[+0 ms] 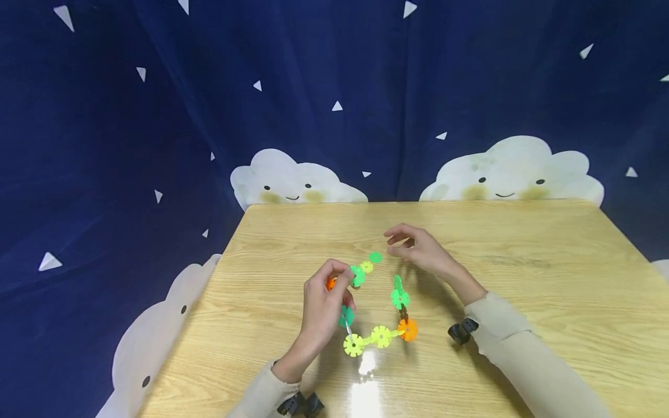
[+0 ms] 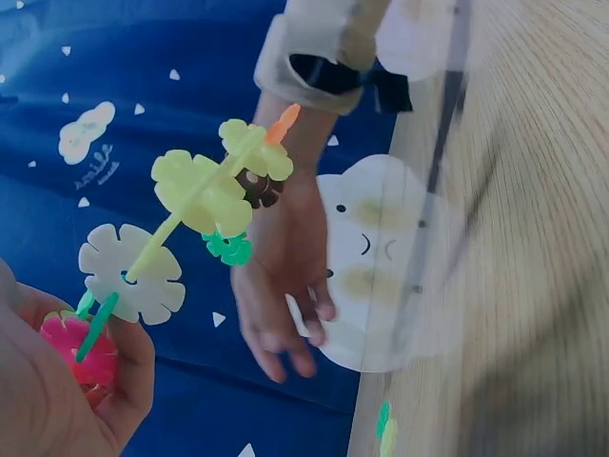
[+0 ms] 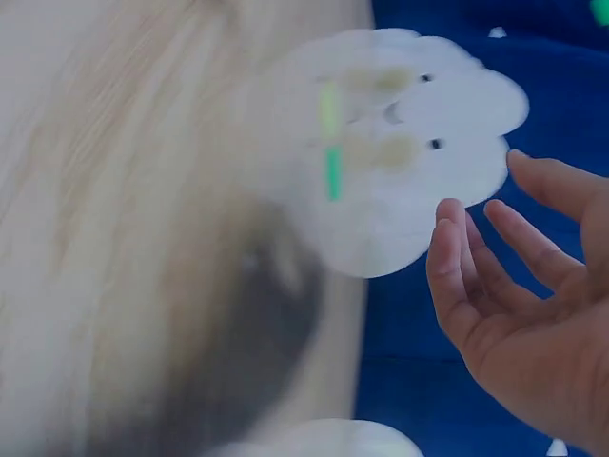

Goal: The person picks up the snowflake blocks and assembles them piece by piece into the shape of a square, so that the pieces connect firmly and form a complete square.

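Note:
My left hand point(image 1: 326, 299) pinches a chain of flower-shaped plastic discs, held up over the table. In the head view the chain curves through a teal-green disc point(image 1: 346, 316), yellow discs point(image 1: 381, 337) and an orange disc point(image 1: 409, 330), ending in green discs point(image 1: 400, 299). A pinkish-red disc point(image 2: 81, 347) sits inside the left fingers in the left wrist view, beside a translucent white disc point(image 2: 131, 274). Off to the right, my right hand point(image 1: 418, 249) hovers with loosely bent fingers and holds nothing. It is nearest a green disc point(image 1: 376, 257) and a yellow disc point(image 1: 366, 267) on the table.
Beneath both hands is a light wood-grain table point(image 1: 549, 290). Behind it hangs a dark blue curtain point(image 1: 334, 69) with white triangles and smiling clouds point(image 1: 514, 168). Wrist cameras point(image 1: 462, 331) are strapped to both arms.

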`<act>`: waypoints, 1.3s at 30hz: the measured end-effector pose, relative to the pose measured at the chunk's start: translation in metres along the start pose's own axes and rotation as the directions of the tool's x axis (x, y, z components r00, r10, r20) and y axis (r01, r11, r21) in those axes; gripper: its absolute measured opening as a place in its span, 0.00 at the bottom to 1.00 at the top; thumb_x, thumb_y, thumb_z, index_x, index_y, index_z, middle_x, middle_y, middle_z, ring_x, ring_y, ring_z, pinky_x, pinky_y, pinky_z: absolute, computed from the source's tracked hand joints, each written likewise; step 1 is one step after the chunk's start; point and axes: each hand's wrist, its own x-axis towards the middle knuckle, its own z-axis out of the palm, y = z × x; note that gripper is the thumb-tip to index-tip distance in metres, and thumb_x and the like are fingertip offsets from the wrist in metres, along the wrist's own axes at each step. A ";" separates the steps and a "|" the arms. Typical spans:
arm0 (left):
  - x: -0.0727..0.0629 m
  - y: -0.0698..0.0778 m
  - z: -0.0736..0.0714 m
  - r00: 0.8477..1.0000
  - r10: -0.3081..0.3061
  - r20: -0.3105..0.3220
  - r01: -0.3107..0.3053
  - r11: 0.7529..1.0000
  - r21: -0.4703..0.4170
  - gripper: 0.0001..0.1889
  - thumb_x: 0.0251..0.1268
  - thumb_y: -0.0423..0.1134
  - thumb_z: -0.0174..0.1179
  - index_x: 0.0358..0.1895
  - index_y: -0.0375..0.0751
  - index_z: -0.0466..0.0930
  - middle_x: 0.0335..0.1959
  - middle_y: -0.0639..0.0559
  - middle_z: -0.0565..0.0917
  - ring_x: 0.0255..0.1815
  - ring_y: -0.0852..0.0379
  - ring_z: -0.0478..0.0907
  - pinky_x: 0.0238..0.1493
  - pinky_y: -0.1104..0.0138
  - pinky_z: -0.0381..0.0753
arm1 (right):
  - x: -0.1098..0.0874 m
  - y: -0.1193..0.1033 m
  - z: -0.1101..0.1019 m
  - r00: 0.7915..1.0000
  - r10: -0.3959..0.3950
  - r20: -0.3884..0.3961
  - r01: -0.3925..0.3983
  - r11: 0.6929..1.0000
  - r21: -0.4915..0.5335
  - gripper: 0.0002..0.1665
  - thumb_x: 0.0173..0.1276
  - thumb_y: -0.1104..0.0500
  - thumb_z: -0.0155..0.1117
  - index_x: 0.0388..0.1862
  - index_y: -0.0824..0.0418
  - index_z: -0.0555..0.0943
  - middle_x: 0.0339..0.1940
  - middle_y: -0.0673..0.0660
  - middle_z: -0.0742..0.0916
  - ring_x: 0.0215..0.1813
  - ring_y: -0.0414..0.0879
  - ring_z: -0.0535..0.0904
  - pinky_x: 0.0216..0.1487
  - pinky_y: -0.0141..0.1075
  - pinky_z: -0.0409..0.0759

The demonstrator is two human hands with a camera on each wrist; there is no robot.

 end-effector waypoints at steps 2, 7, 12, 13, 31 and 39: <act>-0.001 0.000 -0.001 1.000 -0.008 0.012 0.008 1.000 -0.014 0.08 0.77 0.37 0.53 0.43 0.37 0.81 0.23 0.50 0.80 0.12 0.59 0.75 0.12 0.74 0.71 | 0.008 0.014 0.003 0.999 0.031 0.021 -0.031 0.999 -0.026 0.23 0.74 0.61 0.68 0.66 0.62 0.78 0.61 0.69 0.82 0.45 0.61 0.82 0.42 0.50 0.86; -0.002 -0.001 -0.002 1.000 -0.006 0.021 0.007 0.999 -0.031 0.08 0.77 0.37 0.53 0.42 0.37 0.81 0.29 0.44 0.82 0.12 0.59 0.75 0.12 0.74 0.71 | 0.027 0.036 0.014 0.995 0.041 0.086 -0.034 0.996 -0.088 0.28 0.70 0.69 0.68 0.68 0.68 0.75 0.67 0.72 0.78 0.47 0.58 0.84 0.40 0.49 0.85; -0.002 0.000 -0.001 1.000 -0.003 0.031 0.004 0.999 -0.035 0.09 0.77 0.37 0.54 0.40 0.38 0.81 0.33 0.43 0.84 0.12 0.58 0.75 0.12 0.74 0.71 | 0.041 0.042 0.025 0.993 0.013 0.121 0.015 0.974 -0.226 0.30 0.63 0.72 0.71 0.65 0.67 0.79 0.67 0.67 0.81 0.71 0.66 0.74 0.69 0.60 0.74; -0.002 0.000 0.000 0.999 -0.004 0.033 0.005 0.999 -0.034 0.09 0.76 0.37 0.54 0.40 0.38 0.81 0.34 0.43 0.84 0.12 0.58 0.75 0.12 0.74 0.71 | 0.043 0.043 0.026 0.993 0.004 0.122 0.027 0.968 -0.250 0.30 0.62 0.72 0.72 0.65 0.66 0.80 0.66 0.66 0.82 0.74 0.67 0.70 0.73 0.62 0.69; -0.002 0.001 0.002 0.999 0.005 0.049 -0.005 1.000 -0.010 0.10 0.77 0.38 0.53 0.41 0.38 0.82 0.32 0.37 0.84 0.12 0.57 0.75 0.13 0.73 0.70 | 0.053 0.044 0.031 0.989 -0.037 0.146 0.076 0.960 -0.270 0.24 0.59 0.77 0.72 0.55 0.66 0.85 0.54 0.62 0.89 0.64 0.62 0.80 0.66 0.57 0.78; -0.003 0.000 0.002 0.998 0.019 0.052 -0.019 1.000 -0.005 0.10 0.77 0.38 0.53 0.40 0.38 0.82 0.30 0.43 0.84 0.12 0.56 0.75 0.12 0.73 0.69 | 0.048 0.040 0.032 0.982 -0.080 0.174 0.133 0.938 -0.321 0.23 0.55 0.80 0.69 0.49 0.66 0.86 0.48 0.59 0.89 0.55 0.56 0.83 0.58 0.51 0.82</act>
